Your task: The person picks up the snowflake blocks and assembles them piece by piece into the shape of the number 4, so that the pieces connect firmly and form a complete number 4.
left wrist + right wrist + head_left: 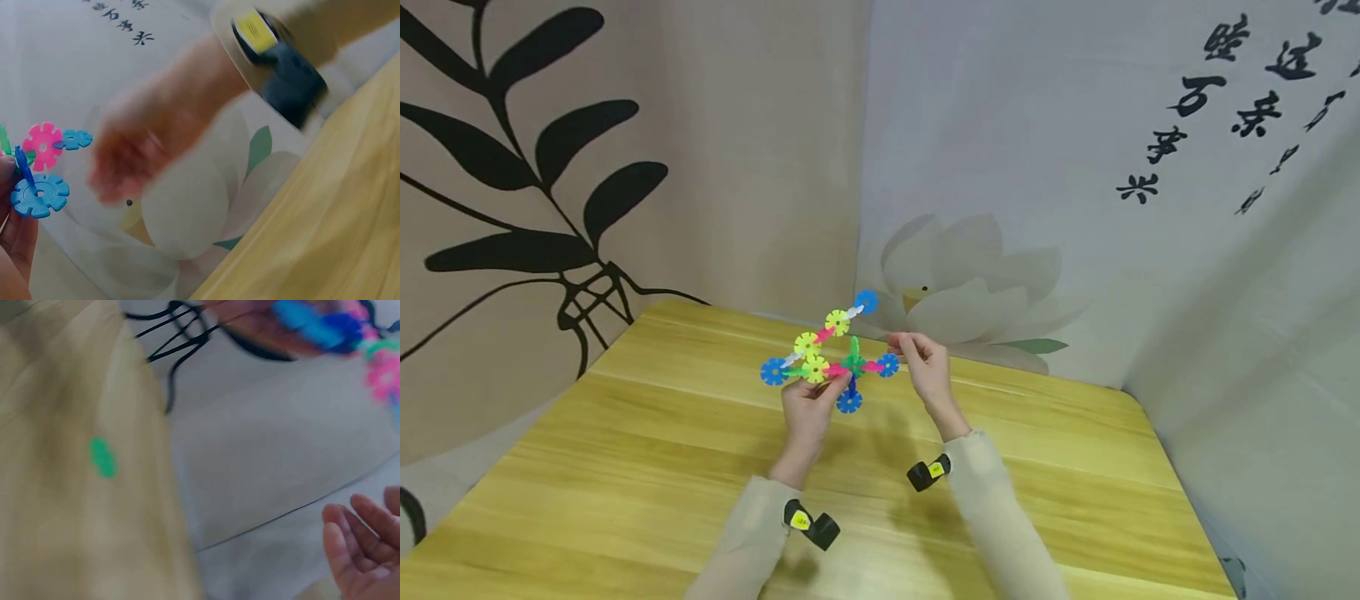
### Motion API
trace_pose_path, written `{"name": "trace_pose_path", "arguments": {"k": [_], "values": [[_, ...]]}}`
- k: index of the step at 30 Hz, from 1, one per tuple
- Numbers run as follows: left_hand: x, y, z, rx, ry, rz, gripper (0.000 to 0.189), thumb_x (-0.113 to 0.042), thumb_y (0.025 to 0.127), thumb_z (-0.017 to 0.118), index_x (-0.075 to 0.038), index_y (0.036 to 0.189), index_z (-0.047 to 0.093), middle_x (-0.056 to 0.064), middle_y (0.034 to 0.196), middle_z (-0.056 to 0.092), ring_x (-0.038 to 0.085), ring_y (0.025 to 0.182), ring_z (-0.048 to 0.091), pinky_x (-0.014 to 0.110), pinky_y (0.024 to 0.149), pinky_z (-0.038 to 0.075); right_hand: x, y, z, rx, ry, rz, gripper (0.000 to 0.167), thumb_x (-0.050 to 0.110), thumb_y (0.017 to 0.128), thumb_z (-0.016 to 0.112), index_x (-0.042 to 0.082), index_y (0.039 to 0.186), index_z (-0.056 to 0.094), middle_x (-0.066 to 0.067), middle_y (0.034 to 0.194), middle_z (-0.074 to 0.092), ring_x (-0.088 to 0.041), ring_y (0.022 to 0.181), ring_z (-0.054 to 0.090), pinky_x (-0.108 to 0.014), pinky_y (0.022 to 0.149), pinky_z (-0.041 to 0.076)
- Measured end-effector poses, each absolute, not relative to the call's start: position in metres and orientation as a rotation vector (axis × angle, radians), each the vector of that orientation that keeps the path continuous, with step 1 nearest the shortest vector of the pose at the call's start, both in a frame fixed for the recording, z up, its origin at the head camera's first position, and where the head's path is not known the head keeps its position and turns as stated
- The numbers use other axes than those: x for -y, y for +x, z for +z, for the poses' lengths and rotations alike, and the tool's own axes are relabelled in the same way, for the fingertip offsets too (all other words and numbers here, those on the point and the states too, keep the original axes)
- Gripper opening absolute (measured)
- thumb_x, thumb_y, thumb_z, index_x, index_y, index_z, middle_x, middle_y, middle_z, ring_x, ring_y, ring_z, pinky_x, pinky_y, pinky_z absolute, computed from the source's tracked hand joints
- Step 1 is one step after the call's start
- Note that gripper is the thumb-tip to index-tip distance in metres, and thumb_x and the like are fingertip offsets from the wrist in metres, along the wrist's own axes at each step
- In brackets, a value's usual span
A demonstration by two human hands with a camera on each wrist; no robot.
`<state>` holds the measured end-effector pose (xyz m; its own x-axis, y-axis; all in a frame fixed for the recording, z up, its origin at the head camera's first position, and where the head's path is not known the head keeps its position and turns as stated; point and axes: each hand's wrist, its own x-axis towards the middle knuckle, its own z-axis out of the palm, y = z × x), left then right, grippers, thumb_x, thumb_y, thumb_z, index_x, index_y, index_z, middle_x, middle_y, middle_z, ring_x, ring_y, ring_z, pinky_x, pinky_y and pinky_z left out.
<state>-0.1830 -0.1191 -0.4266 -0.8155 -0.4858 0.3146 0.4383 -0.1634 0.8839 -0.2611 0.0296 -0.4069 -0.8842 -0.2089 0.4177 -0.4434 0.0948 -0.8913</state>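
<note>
A chain of interlocking snowflake discs [815, 368] in blue, yellow, pink, white and green is held up over the table. My left hand [811, 410] pinches it near the middle, thumb on the near side. A branch of it rises to a blue disc [866, 302], and another blue disc [849, 402] hangs low beside the thumb. Just right of the chain, my right hand [929, 373] is raised, apart from the end disc [888, 364]. Its fingers [365, 528] are loosely bent in the right wrist view, with nothing between them.
A wooden table [1060, 467] spreads beneath both hands. In the right wrist view a blurred green disc [103, 457] shows against the wood. Printed curtains [760, 150] stand behind and right of the table. Black cameras [812, 525] are strapped to both wrists.
</note>
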Motion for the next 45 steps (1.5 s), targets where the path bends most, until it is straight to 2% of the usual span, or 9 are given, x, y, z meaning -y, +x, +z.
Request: {"name": "trace_pose_path", "arguments": {"k": [3, 6, 9, 13, 18, 22, 33, 39, 45], "values": [[0.122, -0.182, -0.427, 1.508, 0.064, -2.03, 0.015, 0.012, 0.076, 0.07, 0.02, 0.086, 0.062, 0.009, 0.079, 0.071, 0.005, 0.07, 0.066, 0.021, 0.067, 0.057, -0.022, -0.272, -0.44, 2.324, 0.588, 1.865, 0.017, 0.001, 0.092, 0.055, -0.011, 0.096, 0.066, -0.022, 0.087, 0.067, -0.015, 0.069, 0.061, -0.02, 0.062, 0.053], [0.125, -0.181, -0.427, 1.502, 0.074, -2.033, 0.016, 0.012, 0.076, 0.069, 0.021, 0.086, 0.062, 0.0, 0.076, 0.07, 0.005, 0.07, 0.066, 0.02, 0.067, 0.057, -0.01, -0.273, -0.461, 2.508, 0.616, 1.769, 0.012, 0.0, 0.088, 0.061, -0.007, 0.094, 0.068, -0.018, 0.083, 0.068, -0.02, 0.067, 0.063, -0.024, 0.061, 0.055], [0.127, -0.181, -0.428, 1.491, 0.077, -2.036, 0.016, 0.013, 0.076, 0.068, 0.023, 0.086, 0.061, -0.009, 0.074, 0.069, 0.004, 0.071, 0.066, 0.019, 0.067, 0.057, 0.002, -0.272, -0.474, 2.622, 0.7, 1.699, 0.013, 0.004, 0.088, 0.064, -0.005, 0.097, 0.068, -0.018, 0.091, 0.069, -0.03, 0.084, 0.066, -0.031, 0.072, 0.057], [0.13, -0.182, -0.429, 1.469, 0.071, -2.043, 0.016, 0.014, 0.076, 0.068, 0.024, 0.086, 0.06, -0.011, 0.073, 0.068, 0.005, 0.071, 0.066, 0.019, 0.067, 0.056, 0.016, -0.27, -0.488, 2.69, 0.854, 1.591, 0.019, -0.01, 0.084, 0.056, -0.007, 0.101, 0.065, -0.02, 0.098, 0.067, -0.033, 0.093, 0.064, -0.036, 0.081, 0.056], [0.131, -0.181, -0.429, 1.454, 0.066, -2.048, 0.015, 0.013, 0.076, 0.069, 0.023, 0.084, 0.061, -0.008, 0.074, 0.069, 0.005, 0.071, 0.066, 0.019, 0.066, 0.057, 0.029, -0.268, -0.503, 2.736, 0.986, 1.428, 0.022, -0.009, 0.075, 0.062, -0.005, 0.096, 0.068, -0.009, 0.082, 0.068, -0.014, 0.074, 0.061, -0.021, 0.069, 0.053], [0.131, -0.18, -0.429, 1.454, 0.055, -2.04, 0.014, 0.013, 0.075, 0.069, 0.022, 0.084, 0.062, -0.007, 0.075, 0.069, 0.005, 0.071, 0.066, 0.02, 0.066, 0.057, 0.037, -0.267, -0.507, 2.757, 1.038, 1.289, 0.011, 0.0, 0.074, 0.071, -0.001, 0.084, 0.066, 0.0, 0.065, 0.054, -0.006, 0.059, 0.042, -0.017, 0.054, 0.041], [0.13, -0.18, -0.426, 1.475, 0.075, -2.047, 0.011, 0.011, 0.075, 0.07, 0.017, 0.084, 0.065, 0.0, 0.077, 0.07, 0.006, 0.072, 0.066, 0.02, 0.067, 0.057, 0.047, -0.26, -0.496, 2.885, 0.954, 1.244, 0.029, 0.006, 0.081, 0.071, 0.0, 0.107, 0.063, -0.011, 0.094, 0.067, -0.02, 0.088, 0.061, -0.03, 0.083, 0.052], [0.129, -0.18, -0.425, 1.482, 0.1, -2.064, 0.015, 0.011, 0.076, 0.07, 0.02, 0.086, 0.063, -0.004, 0.076, 0.07, 0.006, 0.072, 0.067, 0.021, 0.067, 0.057, 0.049, -0.259, -0.491, 2.963, 0.907, 1.191, 0.032, 0.004, 0.076, 0.075, 0.001, 0.105, 0.063, -0.01, 0.094, 0.067, -0.022, 0.091, 0.062, -0.032, 0.085, 0.051], [0.128, -0.181, -0.425, 1.468, 0.081, -2.061, 0.015, 0.012, 0.075, 0.069, 0.02, 0.086, 0.063, -0.005, 0.075, 0.07, 0.006, 0.072, 0.066, 0.02, 0.067, 0.057, 0.046, -0.262, -0.493, 2.998, 0.86, 1.149, 0.03, 0.004, 0.076, 0.074, 0.002, 0.104, 0.063, -0.006, 0.084, 0.064, -0.016, 0.076, 0.056, -0.028, 0.074, 0.051]]}}
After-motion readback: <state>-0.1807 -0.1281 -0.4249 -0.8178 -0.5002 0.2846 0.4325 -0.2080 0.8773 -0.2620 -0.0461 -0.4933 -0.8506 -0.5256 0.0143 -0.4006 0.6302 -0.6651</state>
